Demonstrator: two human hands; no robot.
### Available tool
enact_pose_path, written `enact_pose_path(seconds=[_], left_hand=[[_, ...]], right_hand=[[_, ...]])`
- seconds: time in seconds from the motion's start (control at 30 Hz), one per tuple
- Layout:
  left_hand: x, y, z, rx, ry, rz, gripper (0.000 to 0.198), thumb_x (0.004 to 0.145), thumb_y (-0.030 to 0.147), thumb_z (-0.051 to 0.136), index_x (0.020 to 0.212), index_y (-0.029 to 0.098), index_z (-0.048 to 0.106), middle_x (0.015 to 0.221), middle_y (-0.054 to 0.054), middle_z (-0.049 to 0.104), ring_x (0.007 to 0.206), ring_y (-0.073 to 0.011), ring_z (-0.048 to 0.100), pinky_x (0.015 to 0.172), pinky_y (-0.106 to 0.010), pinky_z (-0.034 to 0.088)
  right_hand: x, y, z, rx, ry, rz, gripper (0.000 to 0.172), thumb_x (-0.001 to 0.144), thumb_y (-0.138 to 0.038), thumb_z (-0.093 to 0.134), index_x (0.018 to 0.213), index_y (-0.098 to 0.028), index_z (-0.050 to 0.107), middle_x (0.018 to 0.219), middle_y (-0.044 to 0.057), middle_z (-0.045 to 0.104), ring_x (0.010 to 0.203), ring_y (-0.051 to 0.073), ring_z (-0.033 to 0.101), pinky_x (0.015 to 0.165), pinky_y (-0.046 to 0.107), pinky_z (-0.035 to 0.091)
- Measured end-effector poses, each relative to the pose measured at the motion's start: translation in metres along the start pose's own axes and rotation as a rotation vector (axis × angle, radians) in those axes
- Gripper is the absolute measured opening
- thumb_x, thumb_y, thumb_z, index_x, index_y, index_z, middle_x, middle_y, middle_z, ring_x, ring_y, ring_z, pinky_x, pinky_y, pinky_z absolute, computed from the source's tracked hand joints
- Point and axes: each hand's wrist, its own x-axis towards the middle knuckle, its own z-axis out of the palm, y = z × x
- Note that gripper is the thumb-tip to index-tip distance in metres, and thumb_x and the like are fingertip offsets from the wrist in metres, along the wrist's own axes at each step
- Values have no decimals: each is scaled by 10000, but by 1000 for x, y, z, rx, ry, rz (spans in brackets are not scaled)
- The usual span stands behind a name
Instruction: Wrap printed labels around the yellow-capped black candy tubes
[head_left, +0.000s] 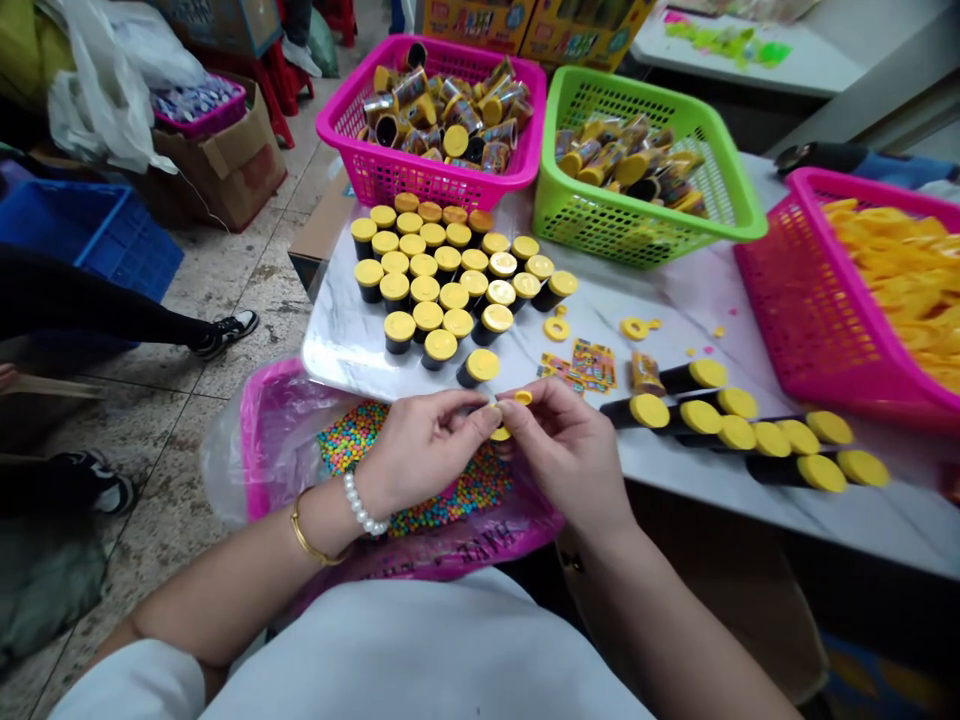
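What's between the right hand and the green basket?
In the head view, printed cards, then yellow rings farther on; toward the basket's left end, a tilted, yellow-lidded tub.

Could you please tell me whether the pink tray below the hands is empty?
Not empty: small multicoloured balls lie inside the pink tray; how deep, I cannot tell.
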Motion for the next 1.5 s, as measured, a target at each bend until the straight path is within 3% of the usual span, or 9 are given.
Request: enact_pose_path(seconds=[0.13, 0.37, 0.5, 0.6, 0.77, 0.97, 1.23, 1.37, 1.5], left_hand=[[5, -4, 4, -253, -158, -172, 429, 979, 449, 522, 1225, 152, 711, 645, -2, 665, 360, -47, 490, 337, -154, 329], [6, -13, 14, -392, -155, -210, 424, 1024, 411, 451, 1252, 118, 656, 623, -21, 672, 489, -127, 667, 416, -210, 524], [1, -23, 11, -128, -75, 109, 482, 937, 370, 630, 1356, 134, 590, 680, -24, 721, 569, -148, 694, 490, -237, 539], [1, -26, 8, 160, 74, 336, 406, 859, 283, 727, 1236, 142, 670, 621, 16, 688, 530, -121, 632, 518, -224, 498], [7, -29, 1, 293, 85, 456, 326, 909, 280, 667, 1211, 158, 677, 639, 35, 684, 513, -100, 585, 520, -209, 456], [1, -31, 2, 410, 53, 535, 226, 931, 302, 607, 1079, 155, 696, 648, 16, 679, 526, -106, 598, 530, -211, 451], [8, -29, 12, 607, 205, 489, 258, 902, 324, 597, 1036, 142, 721, 600, -18, 682, 492, -135, 597, 493, -229, 427], [-10, -5, -16, 442, 177, 536, 177, 863, 311, 680, 941, 172, 757, 589, 24, 664, 481, -97, 558, 490, -208, 409], [-38, 12, -55, 443, 344, 562, 212, 865, 364, 704, 950, 179, 765, 608, 30, 653, 507, -103, 548, 480, -220, 418]], right_hand=[[0, -1, 1, -86, -15, 29, 324, 861, -532, 691, 825, -228, 586, 612, -39, 594, 460, 99, 509, 430, 223, 419], [-3, 4, 8, -372, 94, -170, 215, 956, -427, 556, 848, -242, 538, 655, -28, 610, 560, 129, 549, 559, 257, 442], [-4, 8, 9, -295, 92, -194, 257, 941, -472, 575, 897, -222, 618, 760, 4, 663, 641, 147, 592, 617, 275, 472], [-3, 8, 3, -108, 20, -106, 385, 910, -566, 587, 951, -197, 689, 803, 24, 678, 570, 127, 562, 522, 266, 439], [21, 2, -21, 207, -281, 232, 452, 747, -600, 748, 765, -151, 698, 597, 14, 643, 452, 86, 493, 417, 221, 359], [37, -15, -27, 120, -513, 383, 383, 613, -379, 900, 729, -185, 591, 524, -56, 605, 430, 61, 502, 405, 166, 362], [17, -17, -6, -16, -363, 165, 352, 741, -468, 774, 871, -216, 566, 600, -81, 579, 469, 83, 536, 464, 213, 462], [-25, -10, -22, -96, -176, 6, 380, 816, -546, 693, 977, -203, 656, 576, -74, 506, 465, 94, 456, 439, 224, 381], [-67, 22, -57, -349, 128, -17, 401, 841, -590, 643, 828, -194, 707, 637, 9, 612, 554, 149, 514, 522, 280, 423]])
